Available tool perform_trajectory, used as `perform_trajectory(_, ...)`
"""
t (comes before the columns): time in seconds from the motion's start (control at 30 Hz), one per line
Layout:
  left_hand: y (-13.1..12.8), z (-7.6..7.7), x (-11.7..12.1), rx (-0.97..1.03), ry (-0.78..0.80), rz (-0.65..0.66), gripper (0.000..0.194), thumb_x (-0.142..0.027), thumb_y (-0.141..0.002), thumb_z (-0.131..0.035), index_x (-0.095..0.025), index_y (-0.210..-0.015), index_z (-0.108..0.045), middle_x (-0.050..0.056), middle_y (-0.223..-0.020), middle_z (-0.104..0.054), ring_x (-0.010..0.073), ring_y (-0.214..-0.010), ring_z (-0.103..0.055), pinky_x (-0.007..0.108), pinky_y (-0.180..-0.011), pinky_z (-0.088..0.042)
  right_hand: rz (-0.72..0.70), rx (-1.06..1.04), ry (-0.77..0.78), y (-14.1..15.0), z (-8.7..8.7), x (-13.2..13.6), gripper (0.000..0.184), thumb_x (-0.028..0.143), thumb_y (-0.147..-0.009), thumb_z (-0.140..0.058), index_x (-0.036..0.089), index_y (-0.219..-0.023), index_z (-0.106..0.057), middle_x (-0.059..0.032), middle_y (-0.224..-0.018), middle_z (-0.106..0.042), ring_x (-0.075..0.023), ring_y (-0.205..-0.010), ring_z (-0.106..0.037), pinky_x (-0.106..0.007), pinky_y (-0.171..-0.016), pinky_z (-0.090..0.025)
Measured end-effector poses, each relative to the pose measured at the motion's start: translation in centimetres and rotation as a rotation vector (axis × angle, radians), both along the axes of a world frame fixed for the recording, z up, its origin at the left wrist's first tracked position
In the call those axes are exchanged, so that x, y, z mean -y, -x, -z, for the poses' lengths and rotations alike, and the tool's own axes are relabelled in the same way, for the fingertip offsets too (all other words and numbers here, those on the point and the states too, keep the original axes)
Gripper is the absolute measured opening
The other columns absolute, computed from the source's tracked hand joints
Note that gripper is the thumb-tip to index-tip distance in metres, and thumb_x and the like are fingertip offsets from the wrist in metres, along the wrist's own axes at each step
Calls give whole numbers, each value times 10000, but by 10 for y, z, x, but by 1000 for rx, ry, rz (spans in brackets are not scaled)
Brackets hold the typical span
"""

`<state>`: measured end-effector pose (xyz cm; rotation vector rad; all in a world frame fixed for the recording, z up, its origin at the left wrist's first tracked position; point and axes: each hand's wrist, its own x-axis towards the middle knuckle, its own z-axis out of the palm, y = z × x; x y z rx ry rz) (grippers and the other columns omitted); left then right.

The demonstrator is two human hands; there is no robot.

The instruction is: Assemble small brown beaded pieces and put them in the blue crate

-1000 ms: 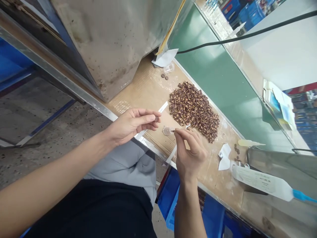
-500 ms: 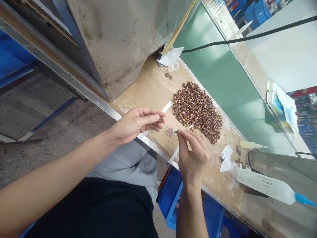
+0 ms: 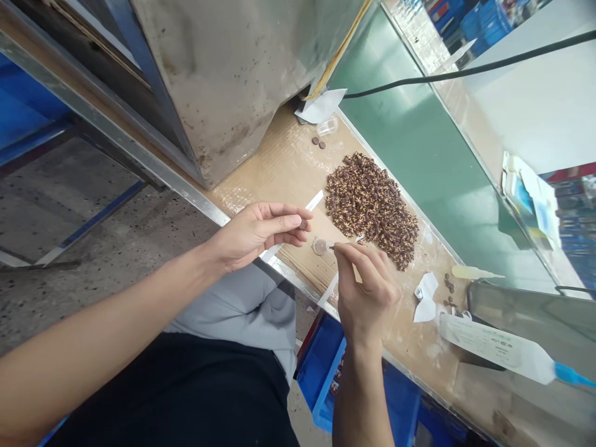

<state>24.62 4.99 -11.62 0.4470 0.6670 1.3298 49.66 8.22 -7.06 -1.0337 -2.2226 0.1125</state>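
Observation:
My left hand [image 3: 265, 234] is closed over the front edge of the bench, thumb against the fingers. Pinched at its fingertips is a small brown piece [image 3: 303, 224], mostly covered. To the right, my right hand [image 3: 367, 288] is pinched shut with its fingertips beside a small clear round dish [image 3: 320, 246]. A tiny dark tip sticks out of that pinch towards the dish; the rest of it is hidden by the fingers. Behind the right hand lies a large heap of small brown pieces with gold-coloured ends [image 3: 372, 211].
White strips [image 3: 315, 200] lie on the brown bench top. Two brown discs [image 3: 318, 143] sit near a clear plastic piece [image 3: 327, 126]. On the right are folded white paper [image 3: 424, 297] and a white bottle with a blue tip [image 3: 498, 347]. Blue bins [image 3: 321, 372] stand below.
Almost nothing differs. Both hands keep the same pinched poses, and the view has shifted very slightly.

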Motion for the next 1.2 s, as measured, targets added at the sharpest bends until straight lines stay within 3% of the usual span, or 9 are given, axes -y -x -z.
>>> perform_trajectory(0.43, -1, 1, -1, -28, 2, 10, 237, -290, -952, -1054, -156, -1128, -969, 121, -1134, -923, 193, -972, -870, 328, -1000, -732, 38, -86, -7, 3, 5, -1, 134, 146, -1157, -811, 258, -1141, -884, -35, -1097, -914, -243, -1003, -844, -404, -957, -628)
perform_trajectory(0.9, -2, -3, 8, -37, 45, 16, 283, -309, -936, -1079, -168, -1158, -976, 107, -1166, -930, 156, -923, -872, 239, -923, -722, 110, -288, -87, 4, 8, 6, 164, 153, -1133, -858, 296, -1194, -909, -34, -1129, -910, -262, -1062, -875, -441, -964, -700)
perform_trajectory(1.03, -5, -9, 18, 1, 83, 43, 279, -300, -942, -1082, -158, -1157, -975, 115, -1165, -937, 154, -940, -874, 218, -925, -716, 94, -290, -2, 2, 9, 5, 150, 159, -1138, -840, 286, -1170, -915, -32, -1108, -912, -249, -1030, -868, -431, -949, -707)
perform_trajectory(1.2, -15, -15, 20, 69, 120, 79, 312, -297, -907, -1117, -162, -1151, -977, 92, -1122, -938, 135, -896, -875, 187, -904, -719, 192, -524, 63, 0, 0, 13, 107, 214, -1106, -891, 289, -1171, -931, -48, -1117, -905, -273, -1063, -868, -470, -976, -724)
